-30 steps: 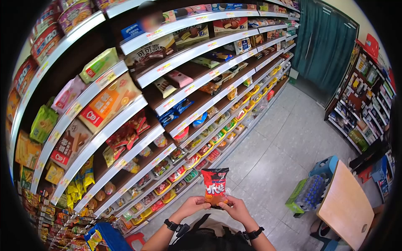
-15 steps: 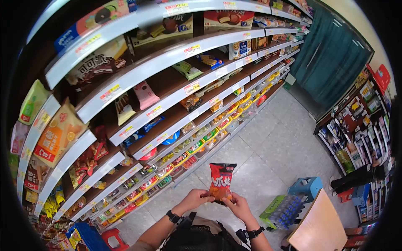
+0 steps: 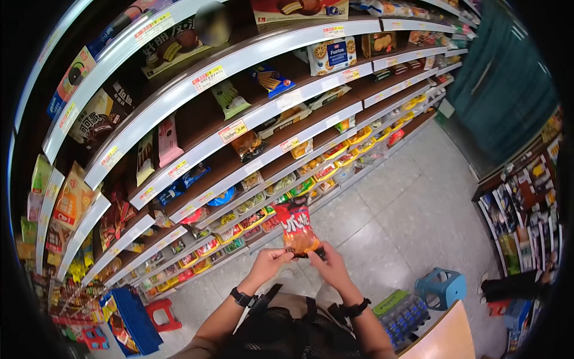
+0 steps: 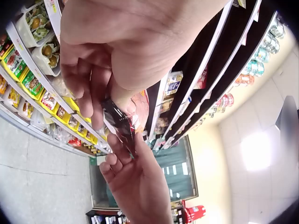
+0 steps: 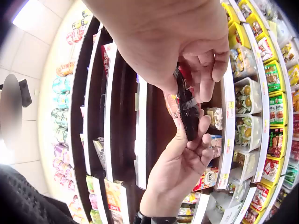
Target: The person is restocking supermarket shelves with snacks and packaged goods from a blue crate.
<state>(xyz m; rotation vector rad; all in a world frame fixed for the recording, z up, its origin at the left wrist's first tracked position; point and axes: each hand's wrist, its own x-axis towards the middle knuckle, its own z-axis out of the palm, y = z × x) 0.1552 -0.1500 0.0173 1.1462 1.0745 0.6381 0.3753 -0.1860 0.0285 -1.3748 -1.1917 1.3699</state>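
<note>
A red and black snack bag (image 3: 297, 230) with white lettering is held in front of the body, its top leaning left in the head view. At the bag's lower left corner, my left hand (image 3: 269, 265) pinches the edge between thumb and fingers. My right hand (image 3: 327, 266) pinches the lower right corner the same way. In the left wrist view the black end seam of the bag (image 4: 119, 122) stretches between both hands. The right wrist view shows that black edge (image 5: 188, 119) too, with thumbs on one side and curled fingers on the other.
Long store shelves (image 3: 233, 128) with packaged snacks run along the left. Low yellow bins (image 3: 326, 173) line their bottom rows. To the right are a blue stool (image 3: 440, 288), a pack of bottles (image 3: 403, 320) and a wooden table (image 3: 445, 338). A red stool (image 3: 162, 315) stands lower left.
The snack bag has gone from upright to tilted left, its top farther from me. Both hands still pinch its lower corners. The head view has shifted, bringing the middle shelves closer.
</note>
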